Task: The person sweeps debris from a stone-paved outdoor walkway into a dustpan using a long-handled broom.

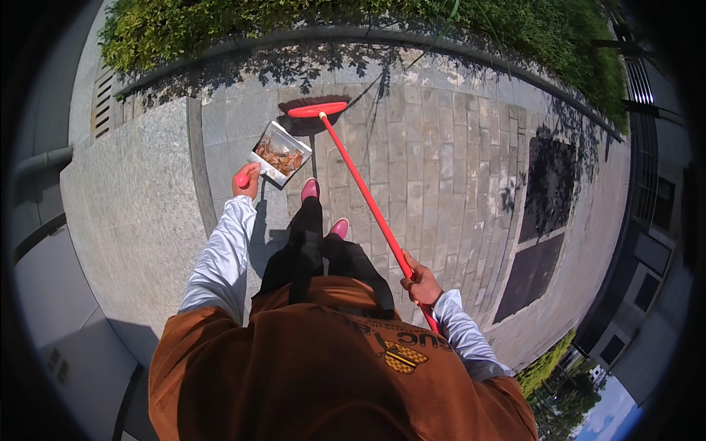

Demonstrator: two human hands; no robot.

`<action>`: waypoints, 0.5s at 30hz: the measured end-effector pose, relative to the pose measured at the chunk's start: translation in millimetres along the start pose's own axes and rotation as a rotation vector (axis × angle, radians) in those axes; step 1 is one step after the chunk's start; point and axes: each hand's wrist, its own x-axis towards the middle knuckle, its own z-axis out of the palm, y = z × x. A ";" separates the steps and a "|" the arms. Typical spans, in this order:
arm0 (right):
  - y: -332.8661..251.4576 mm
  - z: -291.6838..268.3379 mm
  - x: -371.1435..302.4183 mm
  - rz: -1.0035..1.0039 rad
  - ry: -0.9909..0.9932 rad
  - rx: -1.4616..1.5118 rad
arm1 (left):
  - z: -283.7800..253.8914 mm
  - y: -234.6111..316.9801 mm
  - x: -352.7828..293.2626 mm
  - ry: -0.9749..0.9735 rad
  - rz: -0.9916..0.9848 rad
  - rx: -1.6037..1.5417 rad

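My left hand (248,181) is closed around the red-ended handle of a dustpan (262,149). Pale and box-shaped, the dustpan holds a heap of dry brown leaves (282,159). My right hand (422,281) grips the long red stick of a broom (364,186), low down near my waist. The stick slants away to the upper left, ending at a red broom head (318,109) with dark bristles. That head is on the paving just beyond the dustpan, apart from it.
Green hedges (243,26) line the far side behind a low stone kerb (353,33). Grey paving bricks (419,169) lie ahead, with two dark rectangular panels (546,191) set in at right. A slotted drain (102,106) is at far left. My pink shoes (340,228) stand below the dustpan.
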 end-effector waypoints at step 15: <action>121.1 -5.9 -29.6 -0.001 -0.122 -0.098 | 5.4 -31.3 -87.2 0.123 -0.034 0.070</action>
